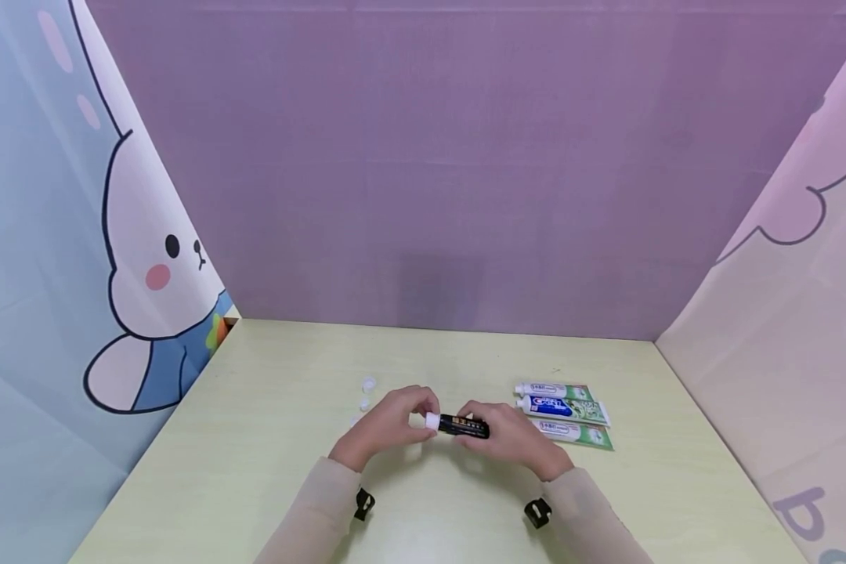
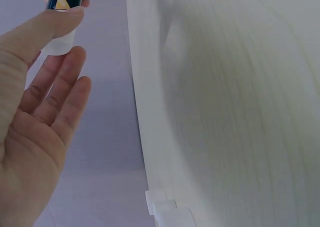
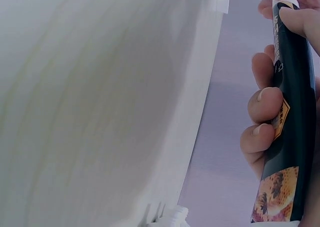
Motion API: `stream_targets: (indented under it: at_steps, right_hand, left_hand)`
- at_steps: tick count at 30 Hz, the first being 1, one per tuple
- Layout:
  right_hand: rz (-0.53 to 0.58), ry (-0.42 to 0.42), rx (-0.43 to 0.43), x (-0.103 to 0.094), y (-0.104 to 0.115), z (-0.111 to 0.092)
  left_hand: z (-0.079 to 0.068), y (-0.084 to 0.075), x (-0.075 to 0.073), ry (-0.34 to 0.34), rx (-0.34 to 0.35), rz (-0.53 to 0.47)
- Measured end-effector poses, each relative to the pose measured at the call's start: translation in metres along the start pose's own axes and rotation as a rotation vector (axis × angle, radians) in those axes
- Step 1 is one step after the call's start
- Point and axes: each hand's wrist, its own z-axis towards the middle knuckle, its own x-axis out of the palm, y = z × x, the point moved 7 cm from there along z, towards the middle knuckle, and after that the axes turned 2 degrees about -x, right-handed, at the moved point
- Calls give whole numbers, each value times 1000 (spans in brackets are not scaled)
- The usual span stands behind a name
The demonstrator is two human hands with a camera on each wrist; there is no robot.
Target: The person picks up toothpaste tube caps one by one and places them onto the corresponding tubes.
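A dark toothpaste tube with a white cap is held level, above the table. My left hand pinches the cap between thumb and fingers; its other fingers are loosely extended in the left wrist view. Around the tube's body curl the fingers of my right hand, the thumb pressing near the cap end. Orange lettering and a honeycomb picture mark the tube in the right wrist view.
Three green-and-white toothpaste tubes, the top, middle and bottom, lie side by side right of my right hand. Several white caps sit on the table beyond my left hand. A purple cloth hangs behind.
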Motion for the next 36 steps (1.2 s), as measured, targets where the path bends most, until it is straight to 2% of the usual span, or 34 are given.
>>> stream_targets:
  at_steps: [10, 19, 29, 36]
  right_hand:
    - [-4, -11, 5, -1, -2, -1]
    - [10, 3, 20, -1, -2, 0]
    - [21, 5, 26, -1, -3, 0]
    - [17, 0, 12, -2, -2, -1]
  left_hand:
    - [-1, 1, 0, 4, -38, 4]
    - [-11, 11, -2, 57, -190, -38]
    - [-15, 16, -3, 59, -198, -52]
    - [-14, 13, -3, 61, -204, -54]
